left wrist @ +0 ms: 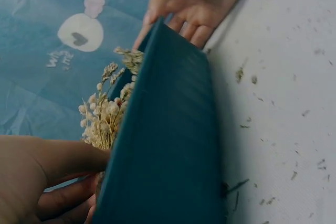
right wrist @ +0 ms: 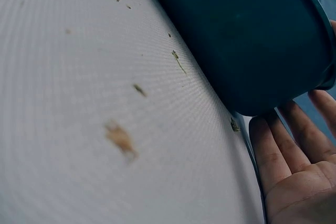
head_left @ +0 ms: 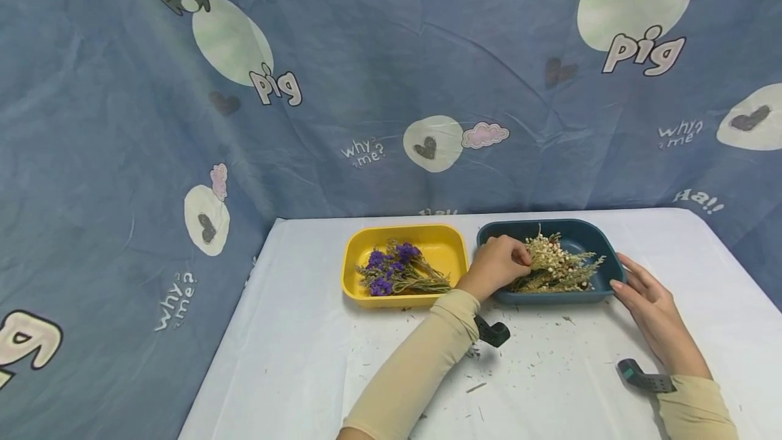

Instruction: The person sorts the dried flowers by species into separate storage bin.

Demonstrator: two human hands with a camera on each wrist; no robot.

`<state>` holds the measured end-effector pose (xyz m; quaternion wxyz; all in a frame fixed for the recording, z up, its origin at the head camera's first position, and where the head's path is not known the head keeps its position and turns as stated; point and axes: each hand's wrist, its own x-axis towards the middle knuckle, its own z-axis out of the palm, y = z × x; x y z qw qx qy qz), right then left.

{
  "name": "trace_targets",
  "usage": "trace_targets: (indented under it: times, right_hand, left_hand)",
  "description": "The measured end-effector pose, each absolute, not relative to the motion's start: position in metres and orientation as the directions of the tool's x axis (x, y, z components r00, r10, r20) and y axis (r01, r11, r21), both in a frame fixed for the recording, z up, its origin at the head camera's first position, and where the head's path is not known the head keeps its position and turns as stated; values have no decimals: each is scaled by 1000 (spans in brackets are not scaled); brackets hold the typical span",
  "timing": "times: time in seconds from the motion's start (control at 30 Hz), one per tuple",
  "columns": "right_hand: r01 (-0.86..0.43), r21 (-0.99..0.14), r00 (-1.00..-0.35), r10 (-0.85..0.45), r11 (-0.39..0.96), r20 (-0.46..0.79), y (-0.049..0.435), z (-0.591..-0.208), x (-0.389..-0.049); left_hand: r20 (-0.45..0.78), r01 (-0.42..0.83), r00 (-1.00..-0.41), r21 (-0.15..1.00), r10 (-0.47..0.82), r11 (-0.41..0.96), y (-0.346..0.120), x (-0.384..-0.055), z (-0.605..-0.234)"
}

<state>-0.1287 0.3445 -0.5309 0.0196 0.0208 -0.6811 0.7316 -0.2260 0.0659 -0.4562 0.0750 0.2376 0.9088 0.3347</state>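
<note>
In the head view my left hand reaches into the dark teal tray at its left end. Its thumb and fingers pinch a bunch of dried flowers with small cream buds and pale stems. The left wrist view has the buds standing out beyond the thumb, while the tray wall hides the lower stems. My right hand is at the tray's right end. Its fingers are fairly straight, fingertips against the outer corner.
Left of the teal tray stands a yellow tray holding purple dried flowers. Bits of plant debris lie scattered over the white table. A blue printed cloth hangs behind and to the left.
</note>
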Motion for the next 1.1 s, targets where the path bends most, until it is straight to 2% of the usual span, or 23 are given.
trace_targets:
  times: [0.3, 0.5, 0.63, 0.9, 1.0, 1.1]
  right_hand:
    - [-40, -998, -999, 5, -40, 39, 346, -532, -128]
    - [-45, -998, -999, -14, -35, 46, 345, -534, -130]
    - [-41, -999, -999, -16, -31, 41, 344, -534, -132]
    - [-24, -999, -999, 37, 27, 24, 344, -531, -132]
    - [-89, -972, -987, 113, 216, 115, 337, -524, -131]
    - [-163, -870, -939, 197, 465, 281, 323, -510, -132]
  left_hand:
    - [27, 445, -876, 428, 482, 786, 73, -221, -465]
    - [85, 480, -870, 361, 485, 799, 72, -221, -470]
    - [117, 505, -858, 372, 500, 779, 68, -219, -472]
    - [238, 546, -833, 506, 500, 668, 48, -208, -474]
    - [272, 579, -813, 463, 515, 671, 34, -201, -472]
    - [289, 609, -793, 379, 536, 697, 15, -193, -471]
